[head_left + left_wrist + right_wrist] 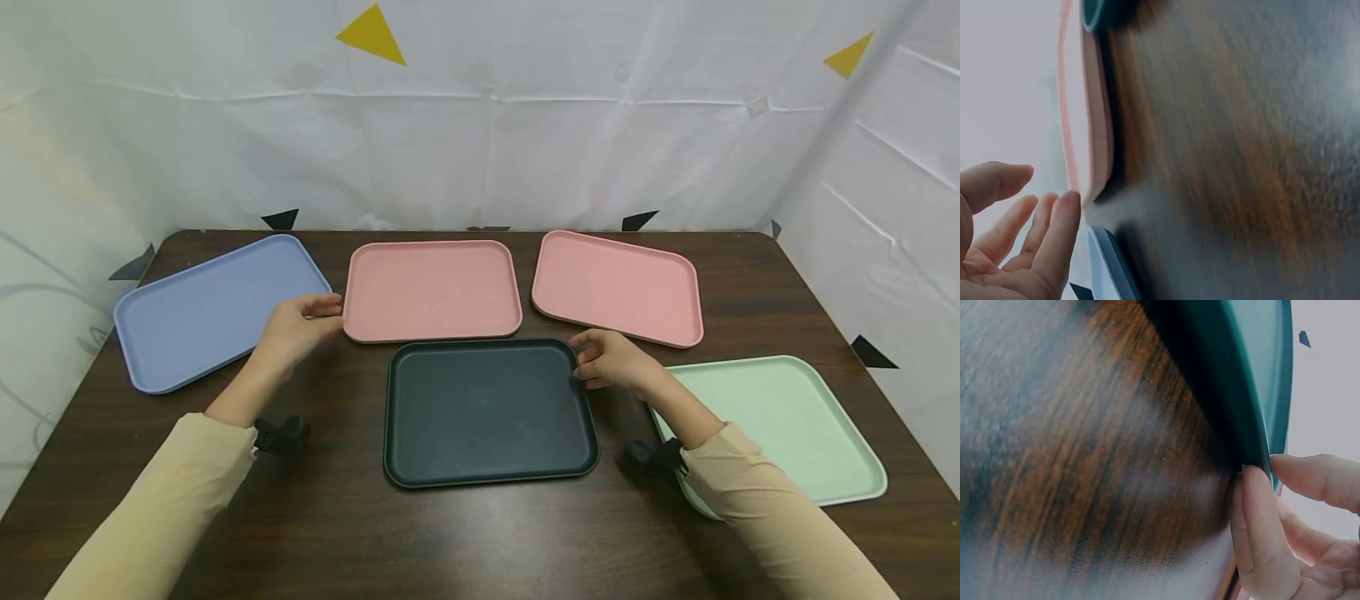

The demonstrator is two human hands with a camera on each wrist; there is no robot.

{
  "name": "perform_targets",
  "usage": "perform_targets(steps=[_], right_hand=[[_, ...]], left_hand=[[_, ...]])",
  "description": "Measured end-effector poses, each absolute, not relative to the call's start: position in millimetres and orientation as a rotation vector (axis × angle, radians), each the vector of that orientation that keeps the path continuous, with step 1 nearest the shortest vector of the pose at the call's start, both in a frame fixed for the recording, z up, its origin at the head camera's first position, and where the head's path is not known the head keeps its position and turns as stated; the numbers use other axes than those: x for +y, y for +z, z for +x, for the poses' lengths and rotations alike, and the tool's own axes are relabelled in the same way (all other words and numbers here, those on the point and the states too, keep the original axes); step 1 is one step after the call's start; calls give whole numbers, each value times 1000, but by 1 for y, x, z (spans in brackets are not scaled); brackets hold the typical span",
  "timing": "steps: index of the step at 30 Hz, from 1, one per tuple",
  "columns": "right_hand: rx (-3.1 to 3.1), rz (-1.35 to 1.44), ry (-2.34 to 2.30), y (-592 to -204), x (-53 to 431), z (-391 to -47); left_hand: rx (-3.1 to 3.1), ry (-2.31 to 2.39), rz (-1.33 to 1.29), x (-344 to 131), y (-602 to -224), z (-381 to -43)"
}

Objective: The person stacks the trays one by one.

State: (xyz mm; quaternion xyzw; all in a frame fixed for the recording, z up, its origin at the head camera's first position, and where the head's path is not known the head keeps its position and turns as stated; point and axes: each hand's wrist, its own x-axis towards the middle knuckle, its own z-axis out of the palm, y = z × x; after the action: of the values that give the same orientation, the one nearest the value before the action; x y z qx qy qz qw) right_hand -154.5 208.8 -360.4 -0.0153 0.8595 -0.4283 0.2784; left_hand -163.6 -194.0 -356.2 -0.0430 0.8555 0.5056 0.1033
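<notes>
A dark green tray [491, 417] lies at the middle of the table, and my right hand [611, 362] pinches its right rim near the far corner. Thumb and fingertips sit on either side of that tray's rim [1254, 387] in the right wrist view. At the left end of the middle pink tray [431, 292] is my left hand [296, 333], its fingers extended and the thumb apart from them. Seen from the left wrist, the fingertips come close to the pink tray's corner [1099, 169]; contact is unclear. A blue tray [217, 312] lies just left of this hand.
Another pink tray [618, 287] lies angled at the back right. Beneath my right forearm, a light green tray [787, 425] is partly hidden. The dark wooden table [450, 542] meets white sheeting [487, 150] at the back and sides.
</notes>
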Motion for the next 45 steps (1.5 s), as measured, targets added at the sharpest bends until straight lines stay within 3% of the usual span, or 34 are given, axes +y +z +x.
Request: perform_targets(steps=[14, 45], right_hand=[[2302, -56, -1154, -360, 209, -153], [2289, -58, -1177, -363, 211, -154]], left_hand=[[2650, 1349, -165, -195, -367, -177], [2400, 1580, -310, -185, -374, -189]])
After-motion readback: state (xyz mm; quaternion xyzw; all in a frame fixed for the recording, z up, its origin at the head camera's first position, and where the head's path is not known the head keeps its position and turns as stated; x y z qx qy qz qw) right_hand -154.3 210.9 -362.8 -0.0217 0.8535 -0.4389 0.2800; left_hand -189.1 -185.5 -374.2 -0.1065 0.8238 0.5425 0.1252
